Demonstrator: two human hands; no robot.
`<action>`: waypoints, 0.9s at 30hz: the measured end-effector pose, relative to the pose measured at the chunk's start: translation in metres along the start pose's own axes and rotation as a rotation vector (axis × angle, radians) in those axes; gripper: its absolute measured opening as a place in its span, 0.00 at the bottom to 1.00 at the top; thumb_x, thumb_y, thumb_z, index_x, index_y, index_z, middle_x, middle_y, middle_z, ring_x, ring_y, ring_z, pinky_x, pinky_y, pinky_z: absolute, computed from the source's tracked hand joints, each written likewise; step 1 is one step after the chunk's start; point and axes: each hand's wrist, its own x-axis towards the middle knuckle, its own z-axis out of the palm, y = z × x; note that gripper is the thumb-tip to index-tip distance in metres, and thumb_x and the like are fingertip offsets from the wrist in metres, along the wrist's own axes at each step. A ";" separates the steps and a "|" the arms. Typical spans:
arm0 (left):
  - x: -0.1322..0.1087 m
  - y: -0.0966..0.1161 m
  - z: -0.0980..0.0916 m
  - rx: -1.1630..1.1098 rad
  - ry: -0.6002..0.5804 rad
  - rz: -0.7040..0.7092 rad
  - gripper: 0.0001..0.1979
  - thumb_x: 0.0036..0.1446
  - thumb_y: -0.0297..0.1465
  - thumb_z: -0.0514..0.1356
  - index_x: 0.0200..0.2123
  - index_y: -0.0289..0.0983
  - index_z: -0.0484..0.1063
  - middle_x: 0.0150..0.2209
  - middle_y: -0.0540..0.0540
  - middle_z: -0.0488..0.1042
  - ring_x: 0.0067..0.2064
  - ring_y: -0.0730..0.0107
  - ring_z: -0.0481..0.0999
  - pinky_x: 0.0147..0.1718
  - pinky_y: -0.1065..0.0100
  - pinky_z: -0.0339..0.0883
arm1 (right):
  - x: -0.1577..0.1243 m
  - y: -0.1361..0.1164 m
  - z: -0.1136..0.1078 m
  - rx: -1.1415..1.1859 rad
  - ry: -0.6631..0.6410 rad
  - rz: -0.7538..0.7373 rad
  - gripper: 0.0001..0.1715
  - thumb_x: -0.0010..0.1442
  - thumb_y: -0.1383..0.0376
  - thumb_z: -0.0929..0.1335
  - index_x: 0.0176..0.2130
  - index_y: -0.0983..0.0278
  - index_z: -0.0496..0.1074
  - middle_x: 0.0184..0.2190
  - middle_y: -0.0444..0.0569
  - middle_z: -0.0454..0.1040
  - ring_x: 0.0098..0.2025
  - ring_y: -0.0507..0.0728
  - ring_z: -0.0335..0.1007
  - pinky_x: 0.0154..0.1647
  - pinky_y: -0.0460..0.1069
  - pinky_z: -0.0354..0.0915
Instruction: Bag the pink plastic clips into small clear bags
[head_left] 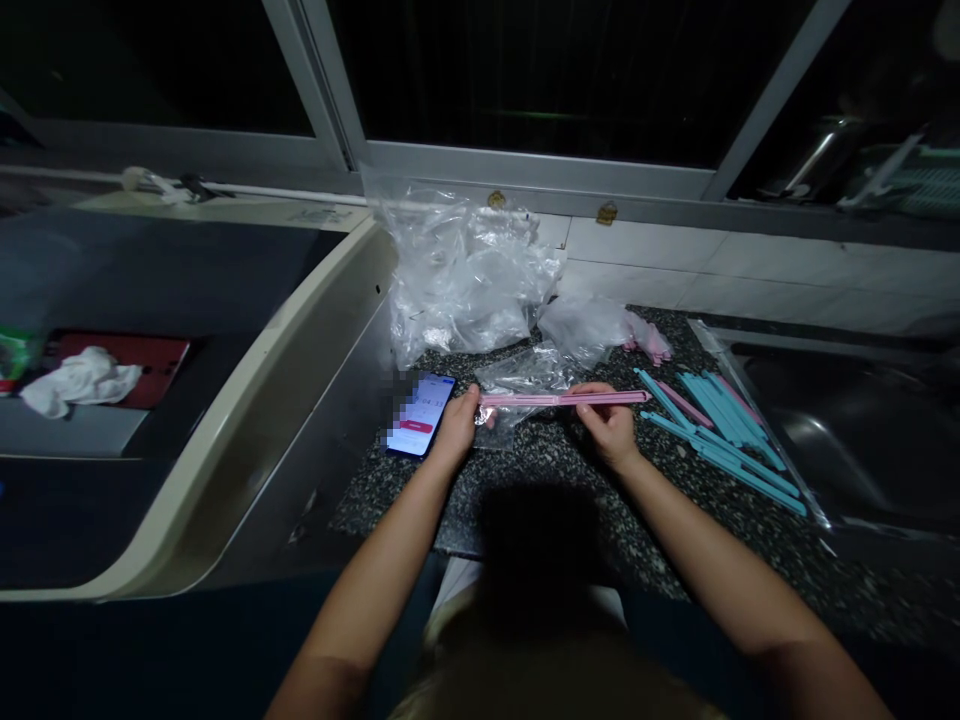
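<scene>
Both hands grip a long, thin pink plastic strip (517,399), held level above the counter. My left hand (457,425) is closed on its left end. My right hand (607,425) pinches it nearer the right end, which sticks out past the fingers. It looks like more than one piece side by side, though I cannot tell for sure. Just behind and under it lies a clear plastic bag (517,373). Right of my right hand, several blue plastic strips (731,415) lie in a loose pile with a few pink ones among them.
A lit phone (421,415) lies left of my left hand. Crumpled clear bags (472,275) are heaped by the wall, near a bag (589,325) with pink pieces. A metal sink (862,430) is at right; a large pale-edged appliance (285,350) bounds the left.
</scene>
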 end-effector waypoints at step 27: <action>-0.001 -0.005 0.003 -0.072 -0.213 0.062 0.13 0.43 0.38 0.60 0.17 0.35 0.67 0.19 0.52 0.67 0.24 0.74 0.63 0.30 0.72 0.56 | 0.004 0.007 -0.002 -0.265 -0.061 -0.100 0.10 0.52 0.56 0.68 0.29 0.60 0.73 0.29 0.46 0.73 0.33 0.55 0.69 0.39 0.53 0.68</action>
